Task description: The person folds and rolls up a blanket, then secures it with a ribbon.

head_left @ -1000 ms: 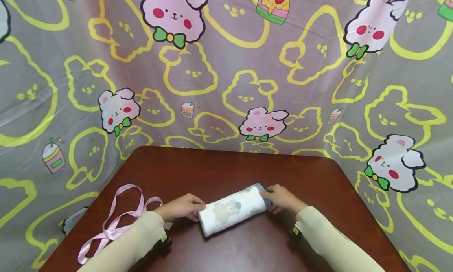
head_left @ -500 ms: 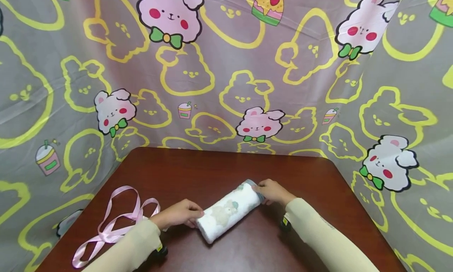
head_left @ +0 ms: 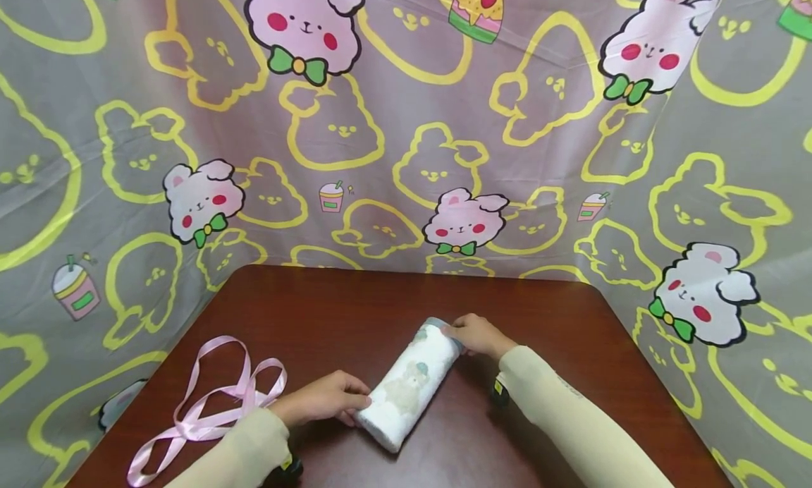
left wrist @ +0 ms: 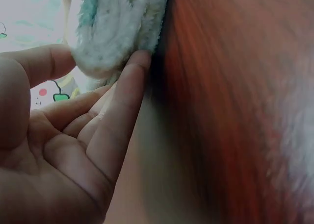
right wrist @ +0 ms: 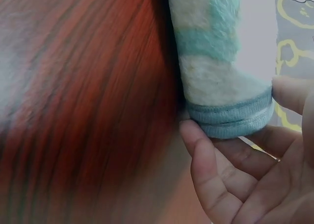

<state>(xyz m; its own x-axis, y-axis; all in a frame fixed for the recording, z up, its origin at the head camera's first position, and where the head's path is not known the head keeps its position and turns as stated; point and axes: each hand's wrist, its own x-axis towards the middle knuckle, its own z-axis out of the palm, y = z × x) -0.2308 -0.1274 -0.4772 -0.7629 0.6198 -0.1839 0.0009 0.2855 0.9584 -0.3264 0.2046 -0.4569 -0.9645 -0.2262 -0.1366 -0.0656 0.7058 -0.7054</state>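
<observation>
A rolled white towel (head_left: 409, 386) with a bear print lies slantwise on the table, its blue-grey hemmed end pointing away to the upper right. My left hand (head_left: 330, 398) pinches the near end, thumb on one side and fingers at the lower edge, as the left wrist view shows on the fluffy towel end (left wrist: 115, 33). At the far end, my right hand (head_left: 478, 335) holds the roll by its hem. In the right wrist view, the thumb rests on one side of the towel (right wrist: 221, 87) and the fingertips sit low on the other, by the tabletop.
A loosely looped pink ribbon (head_left: 190, 428) lies on the left of the dark red-brown table (head_left: 304, 305), partly behind the left sleeve (head_left: 237, 446). Grey curtains (head_left: 380, 100) printed with yellow outlines and rabbits stand round the back and sides.
The towel has turned counterclockwise, its hemmed end swinging away and leftward with my right hand. The near end has come slightly closer, my left hand with it. Both hands keep their hold.
</observation>
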